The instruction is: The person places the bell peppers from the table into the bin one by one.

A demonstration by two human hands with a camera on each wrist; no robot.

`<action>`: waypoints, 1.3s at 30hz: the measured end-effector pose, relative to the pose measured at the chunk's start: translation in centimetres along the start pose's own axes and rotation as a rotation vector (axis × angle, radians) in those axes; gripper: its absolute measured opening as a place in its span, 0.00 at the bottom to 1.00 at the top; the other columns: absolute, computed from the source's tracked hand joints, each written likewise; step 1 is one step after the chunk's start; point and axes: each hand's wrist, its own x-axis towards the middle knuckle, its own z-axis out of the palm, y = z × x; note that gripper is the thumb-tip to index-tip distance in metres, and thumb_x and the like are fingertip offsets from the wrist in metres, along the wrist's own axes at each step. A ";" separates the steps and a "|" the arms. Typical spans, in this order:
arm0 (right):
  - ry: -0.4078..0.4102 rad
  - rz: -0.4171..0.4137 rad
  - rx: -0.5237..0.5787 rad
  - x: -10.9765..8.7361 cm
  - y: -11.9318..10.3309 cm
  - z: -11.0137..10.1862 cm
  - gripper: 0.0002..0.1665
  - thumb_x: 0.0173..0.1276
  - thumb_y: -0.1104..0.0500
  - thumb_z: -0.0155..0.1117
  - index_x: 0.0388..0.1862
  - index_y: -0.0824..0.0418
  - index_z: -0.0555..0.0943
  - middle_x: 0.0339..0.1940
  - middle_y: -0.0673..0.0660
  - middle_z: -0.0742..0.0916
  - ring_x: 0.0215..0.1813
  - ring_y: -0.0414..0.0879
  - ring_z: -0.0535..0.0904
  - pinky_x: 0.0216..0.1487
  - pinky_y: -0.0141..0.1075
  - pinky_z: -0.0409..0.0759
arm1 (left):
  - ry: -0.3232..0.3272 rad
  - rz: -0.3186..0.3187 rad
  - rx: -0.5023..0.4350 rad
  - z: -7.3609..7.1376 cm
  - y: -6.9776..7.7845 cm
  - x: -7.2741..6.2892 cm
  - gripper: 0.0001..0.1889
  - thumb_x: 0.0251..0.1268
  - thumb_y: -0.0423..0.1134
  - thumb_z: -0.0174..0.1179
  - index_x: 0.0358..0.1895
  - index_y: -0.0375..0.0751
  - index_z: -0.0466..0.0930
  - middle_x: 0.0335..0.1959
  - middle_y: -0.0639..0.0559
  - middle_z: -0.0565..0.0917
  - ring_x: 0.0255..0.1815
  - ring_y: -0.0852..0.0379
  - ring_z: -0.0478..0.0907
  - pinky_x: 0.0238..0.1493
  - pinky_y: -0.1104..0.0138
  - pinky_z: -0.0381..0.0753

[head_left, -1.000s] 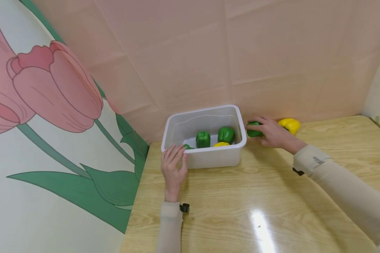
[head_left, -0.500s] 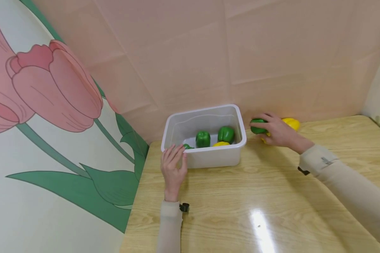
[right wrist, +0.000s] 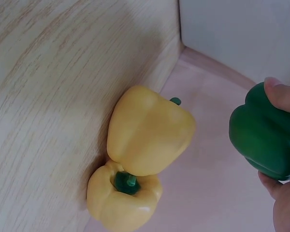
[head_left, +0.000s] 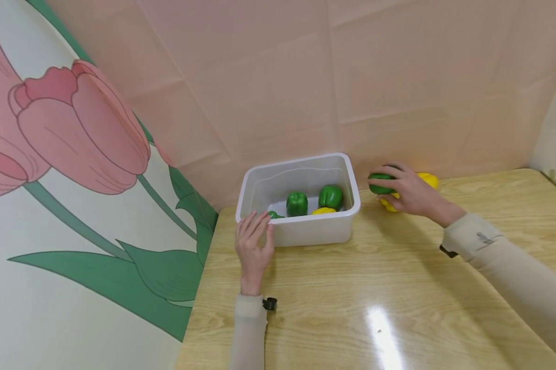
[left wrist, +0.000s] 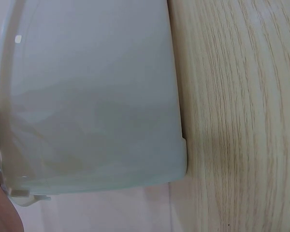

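My right hand [head_left: 414,192] grips a green bell pepper [right wrist: 263,133], fingers and thumb on its sides, above the table to the right of a white plastic bin [head_left: 307,234]. Beneath and beside this hand, one yellow bell pepper [right wrist: 150,130] lies against another yellow bell pepper [right wrist: 123,198], whose green stem faces the camera. My left hand [head_left: 253,249] rests at the bin's front left corner, its fairly straight fingers on the rim. In the bin are green peppers [head_left: 297,204] and a yellow pepper [head_left: 324,210], partly hidden by the front wall.
The wooden table [head_left: 324,308] meets a pink cloth-like backdrop [head_left: 398,103] behind the bin. A tulip mural [head_left: 88,123] covers the wall at the left, and a pale wall [head_left: 555,133] closes off the right side.
My right hand has drawn the green pepper a little to the right, away from the bin, and a yellow pepper now shows below it. My left hand has stayed at the rim.
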 end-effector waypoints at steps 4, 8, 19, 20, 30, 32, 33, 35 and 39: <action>0.005 -0.011 0.007 0.2 0.1 -0.4 0.36 0.48 0.69 0.86 0.60 0.62 0.87 0.61 0.69 0.85 0.60 0.70 0.76 0.61 0.67 0.73 | -0.002 -0.004 0.000 0.0 0.0 0.0 0.12 0.75 0.42 0.66 0.54 0.44 0.92 0.57 0.47 0.91 0.67 0.43 0.84 0.72 0.38 0.73; 0.008 -0.016 0.010 0.4 0.1 -0.9 0.37 0.48 0.69 0.86 0.61 0.62 0.86 0.61 0.69 0.85 0.60 0.70 0.76 0.62 0.67 0.72 | 0.002 0.006 -0.002 0.0 -0.1 0.0 0.12 0.75 0.42 0.65 0.54 0.43 0.92 0.57 0.46 0.91 0.67 0.42 0.84 0.69 0.34 0.74; 0.109 -0.057 0.039 1.6 -0.5 -1.8 0.39 0.83 0.32 0.46 0.59 0.62 0.87 0.60 0.70 0.86 0.60 0.72 0.76 0.61 0.67 0.72 | 0.004 0.012 -0.002 0.0 -0.1 -0.1 0.12 0.74 0.42 0.66 0.54 0.44 0.92 0.57 0.46 0.92 0.67 0.42 0.84 0.69 0.34 0.74; 0.121 -0.061 0.039 1.7 -0.5 -1.9 0.38 0.83 0.33 0.47 0.58 0.62 0.87 0.60 0.70 0.86 0.60 0.72 0.76 0.61 0.67 0.72 | 0.003 0.012 -0.003 0.0 -0.1 -0.1 0.12 0.75 0.42 0.66 0.54 0.44 0.91 0.57 0.46 0.91 0.67 0.42 0.84 0.69 0.34 0.74; 0.174 -0.083 0.044 3.1 -1.0 -2.8 0.36 0.83 0.34 0.49 0.59 0.61 0.88 0.61 0.70 0.86 0.62 0.72 0.77 0.63 0.66 0.73 | 0.006 0.011 -0.008 0.0 -0.1 0.1 0.12 0.74 0.42 0.66 0.54 0.43 0.91 0.57 0.45 0.91 0.67 0.42 0.84 0.70 0.34 0.73; 0.174 -0.085 0.039 3.4 -1.2 -3.0 0.36 0.83 0.34 0.49 0.59 0.61 0.88 0.61 0.69 0.86 0.62 0.72 0.77 0.64 0.66 0.73 | 0.005 0.012 -0.009 0.0 -0.1 0.1 0.12 0.74 0.42 0.66 0.54 0.43 0.91 0.56 0.43 0.91 0.67 0.42 0.84 0.70 0.34 0.73; 0.177 -0.088 0.041 3.5 -1.3 -3.0 0.35 0.83 0.35 0.50 0.59 0.62 0.88 0.61 0.69 0.87 0.62 0.72 0.78 0.66 0.66 0.73 | 0.004 0.011 -0.010 0.0 -0.1 0.1 0.12 0.74 0.42 0.66 0.54 0.43 0.91 0.56 0.43 0.91 0.67 0.42 0.84 0.70 0.34 0.73; 0.178 -0.091 0.041 3.7 -1.5 -3.2 0.35 0.83 0.35 0.50 0.59 0.61 0.88 0.61 0.69 0.87 0.63 0.71 0.78 0.68 0.66 0.72 | 0.000 0.009 -0.009 -0.1 -0.1 0.0 0.12 0.75 0.42 0.66 0.54 0.43 0.91 0.57 0.44 0.91 0.67 0.42 0.84 0.70 0.34 0.73; 0.185 -0.096 0.049 4.1 -1.8 -3.3 0.34 0.83 0.35 0.51 0.59 0.61 0.88 0.61 0.68 0.87 0.64 0.70 0.78 0.70 0.65 0.72 | -0.006 0.004 -0.009 -0.1 -0.1 0.0 0.13 0.75 0.42 0.66 0.54 0.42 0.91 0.57 0.44 0.91 0.68 0.42 0.84 0.71 0.35 0.73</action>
